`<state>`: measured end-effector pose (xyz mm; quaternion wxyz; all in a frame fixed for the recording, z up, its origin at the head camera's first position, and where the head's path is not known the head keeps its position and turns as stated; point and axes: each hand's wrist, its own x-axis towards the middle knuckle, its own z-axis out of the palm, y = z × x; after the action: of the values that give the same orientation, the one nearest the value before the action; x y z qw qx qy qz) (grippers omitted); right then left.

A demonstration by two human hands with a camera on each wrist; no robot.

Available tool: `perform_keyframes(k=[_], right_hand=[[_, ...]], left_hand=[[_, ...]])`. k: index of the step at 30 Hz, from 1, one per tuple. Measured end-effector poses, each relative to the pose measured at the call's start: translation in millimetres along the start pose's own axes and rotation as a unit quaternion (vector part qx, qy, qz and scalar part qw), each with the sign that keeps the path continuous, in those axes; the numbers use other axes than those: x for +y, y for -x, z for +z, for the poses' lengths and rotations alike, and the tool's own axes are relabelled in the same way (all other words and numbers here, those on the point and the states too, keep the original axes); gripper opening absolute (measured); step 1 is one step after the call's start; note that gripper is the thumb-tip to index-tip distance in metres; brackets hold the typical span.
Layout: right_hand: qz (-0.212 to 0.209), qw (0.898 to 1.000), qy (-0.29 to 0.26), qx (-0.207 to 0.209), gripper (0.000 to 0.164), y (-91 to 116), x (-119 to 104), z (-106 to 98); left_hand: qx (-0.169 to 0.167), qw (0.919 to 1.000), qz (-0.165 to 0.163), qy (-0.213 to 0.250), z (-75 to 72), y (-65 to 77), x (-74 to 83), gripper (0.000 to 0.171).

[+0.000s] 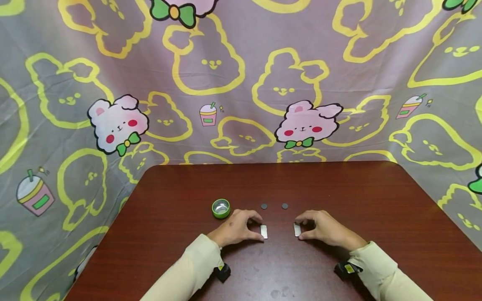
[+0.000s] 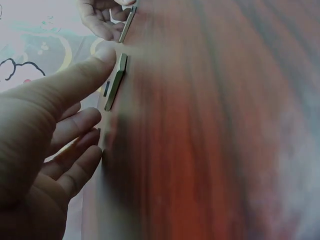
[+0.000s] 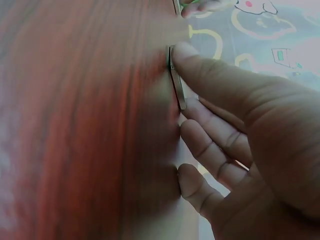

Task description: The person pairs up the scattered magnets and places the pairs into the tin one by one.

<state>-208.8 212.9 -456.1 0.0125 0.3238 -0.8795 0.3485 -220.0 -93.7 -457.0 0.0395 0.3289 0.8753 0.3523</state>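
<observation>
Two small silvery rectangular plates lie near the middle of the brown table. My left hand [image 1: 235, 228] curves beside the left plate [image 1: 264, 232], thumb and forefinger spread toward its near and far ends. In the left wrist view a gap shows between those fingers and the plate [image 2: 116, 82], which lies flat on the wood. My right hand [image 1: 325, 228] pinches the right plate [image 1: 297, 230] by its two ends. The right wrist view shows that plate [image 3: 177, 82] edge-on, thumb at one end and forefinger at the other.
Beyond the hands, two small dark grey discs, a left one [image 1: 264, 206] and a right one [image 1: 285, 206], lie on the table [image 1: 278, 267]. A round green-rimmed metal tin [image 1: 221, 208] stands beyond the left hand. A patterned curtain [image 1: 241, 142] hangs behind the table and along its sides.
</observation>
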Motion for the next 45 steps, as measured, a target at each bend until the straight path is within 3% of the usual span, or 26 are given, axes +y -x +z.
perform_keyframes(k=[18,32,45], right_hand=[[0.037,0.999,-0.004,-0.008,0.032,-9,-2,6],[0.037,0.999,-0.026,-0.016,0.031,-17,-7,14],[0.033,0.999,-0.024,-0.015,0.031,-25,-11,20]], left_hand=[[0.015,0.9998,0.003,0.01,12.5,-5.9,0.5,0.033],[0.016,0.9996,-0.014,0.019,15.9,-10.9,1.9,0.032],[0.015,0.9997,-0.01,0.018,19.4,-17.0,4.8,0.031]])
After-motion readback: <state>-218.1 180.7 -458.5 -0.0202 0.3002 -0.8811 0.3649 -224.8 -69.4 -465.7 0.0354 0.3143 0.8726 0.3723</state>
